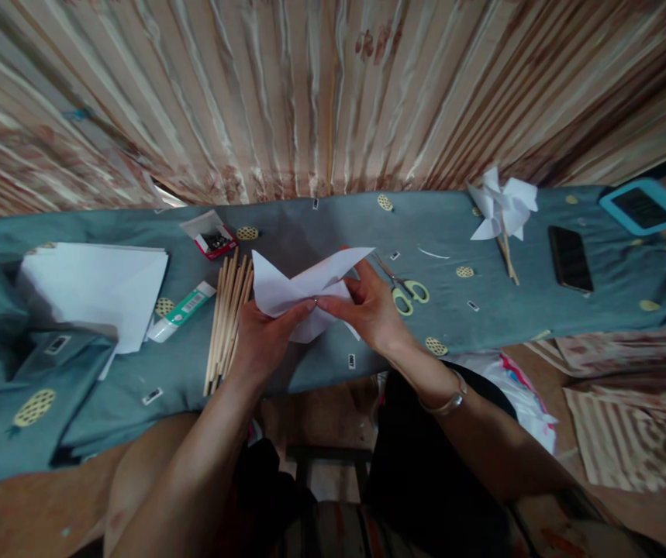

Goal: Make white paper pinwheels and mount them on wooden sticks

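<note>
A white paper pinwheel with folded blades is held above the cloth, in front of me. My left hand grips its left side and my right hand its right side. Both thumbs meet at the paper's middle, where a tiny dark point shows between their tips. Most fingers are hidden behind the paper. Just left of my left hand lies a bundle of thin wooden sticks. Scissors with pale green handles rest to the right of my right hand.
A red box of small dark pieces, a green and white glue tube and a stack of white paper lie left. Rightward are a finished-looking pinwheel on sticks, a black phone and a blue-framed tablet. Behind hangs a striped curtain.
</note>
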